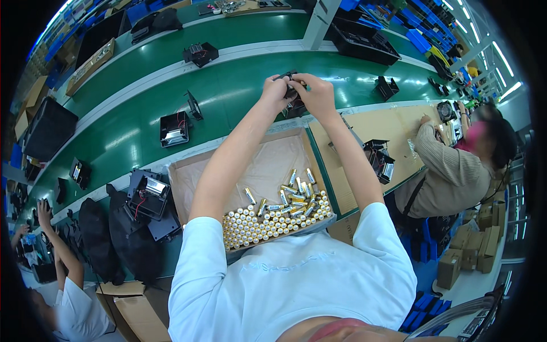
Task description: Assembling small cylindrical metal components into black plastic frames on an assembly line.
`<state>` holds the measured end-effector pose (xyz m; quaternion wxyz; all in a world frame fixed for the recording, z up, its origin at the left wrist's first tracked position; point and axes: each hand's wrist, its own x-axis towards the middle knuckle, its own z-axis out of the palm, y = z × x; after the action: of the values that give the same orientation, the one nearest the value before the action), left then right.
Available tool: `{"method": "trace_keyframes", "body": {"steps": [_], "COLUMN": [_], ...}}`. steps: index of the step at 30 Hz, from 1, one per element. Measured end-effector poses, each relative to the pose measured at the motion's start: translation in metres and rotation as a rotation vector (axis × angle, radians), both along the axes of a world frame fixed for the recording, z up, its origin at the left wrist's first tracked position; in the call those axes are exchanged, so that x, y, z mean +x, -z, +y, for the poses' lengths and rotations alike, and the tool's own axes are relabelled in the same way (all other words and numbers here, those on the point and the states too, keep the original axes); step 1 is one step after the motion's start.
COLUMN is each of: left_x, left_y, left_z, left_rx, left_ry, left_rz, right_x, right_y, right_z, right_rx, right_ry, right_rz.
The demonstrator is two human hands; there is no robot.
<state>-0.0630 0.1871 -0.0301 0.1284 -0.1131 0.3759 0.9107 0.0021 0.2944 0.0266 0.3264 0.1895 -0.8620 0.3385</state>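
Over the green conveyor, both arms reach forward and my hands meet at a small black plastic housing (294, 107). My left hand (274, 92) is closed around its left side. From the right, my right hand (315, 94) has its fingers bent onto the top of the same part. Fingers cover most of the housing, so its inside is hard to make out. Between my forearms and my body lies a shallow cardboard box (273, 159). Gold-and-white cylindrical batteries (256, 228) stand packed in its near part, with several lying loose on top.
An open black housing (174, 130) with red wires sits on the conveyor (228, 100). Others rest by my right forearm (380, 162) and on the left (149, 196). Beyond stands a white post (319, 25). A co-worker (456, 159) works at right, another (74, 296) at left.
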Motion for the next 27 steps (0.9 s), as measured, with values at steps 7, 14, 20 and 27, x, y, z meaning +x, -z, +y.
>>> {"method": "trace_keyframes", "body": {"steps": [7, 14, 20, 27], "left_x": [0.008, 0.013, 0.028, 0.028], "left_y": [-0.006, -0.011, -0.021, -0.008], "left_z": [0.001, -0.007, -0.012, -0.024], "left_rx": [0.051, -0.055, -0.246, -0.274], "left_ry": [-0.039, 0.057, 0.117, 0.07], "left_rz": [-0.064, 0.054, 0.151, 0.158], "right_x": [-0.005, -0.039, -0.059, -0.027], "right_y": [0.016, 0.001, -0.03, -0.045], "right_z": [0.01, 0.009, -0.002, -0.002], "right_rx": [-0.123, -0.047, -0.03, 0.315], "right_ry": [-0.015, -0.086, -0.008, 0.206], "right_rz": [-0.086, 0.239, -0.078, -0.629]}}
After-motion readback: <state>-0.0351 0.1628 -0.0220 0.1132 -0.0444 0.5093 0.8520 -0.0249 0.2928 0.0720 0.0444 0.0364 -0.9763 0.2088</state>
